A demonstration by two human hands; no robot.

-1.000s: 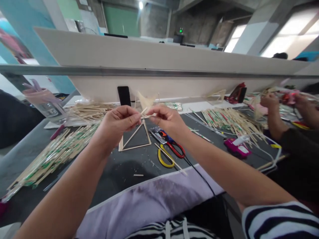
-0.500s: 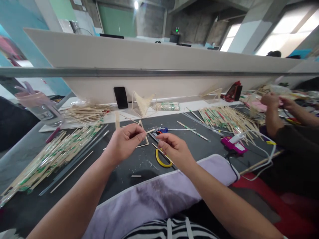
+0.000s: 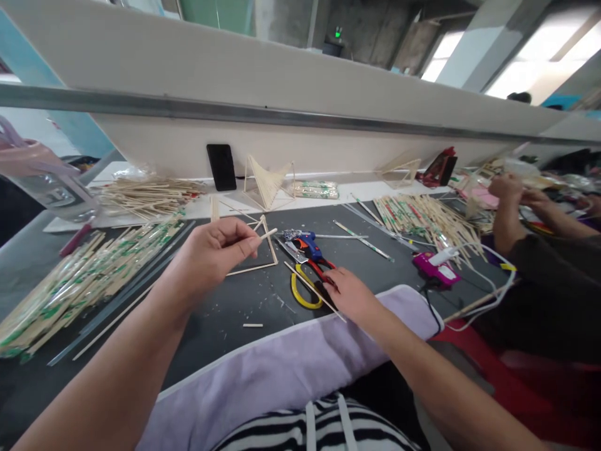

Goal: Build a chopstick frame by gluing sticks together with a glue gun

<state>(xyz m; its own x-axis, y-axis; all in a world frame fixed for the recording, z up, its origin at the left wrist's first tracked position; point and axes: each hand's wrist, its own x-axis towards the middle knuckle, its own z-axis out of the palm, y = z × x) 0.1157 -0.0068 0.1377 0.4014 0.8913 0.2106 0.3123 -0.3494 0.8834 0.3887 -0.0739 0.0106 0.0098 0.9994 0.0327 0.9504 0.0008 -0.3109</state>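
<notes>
My left hand (image 3: pixel 216 254) pinches a short wooden stick (image 3: pixel 268 234) that points to the right, above a small frame of joined sticks (image 3: pixel 273 252) on the dark table. My right hand (image 3: pixel 350 293) rests at the handles of the scissors (image 3: pixel 300 289), which have yellow and red-black loops; its fingertips are curled and partly hidden. A blue glue gun (image 3: pixel 308 243) lies just behind the scissors. One thin stick (image 3: pixel 307 285) crosses the yellow handle and reaches my right hand. A short stick piece (image 3: pixel 253 325) lies nearer the front edge.
Bundled sticks (image 3: pixel 89 282) lie at left, more sticks (image 3: pixel 422 219) at right. Along the partition stand a phone (image 3: pixel 221 167) and a stick model (image 3: pixel 267 181). A magenta power block (image 3: pixel 436 269) with cables sits at right, near another person's hands (image 3: pixel 509 188).
My right hand has moved down and right, from beside my left hand to the scissors. My left hand still holds its stick, slightly further left. The view has tilted downward.
</notes>
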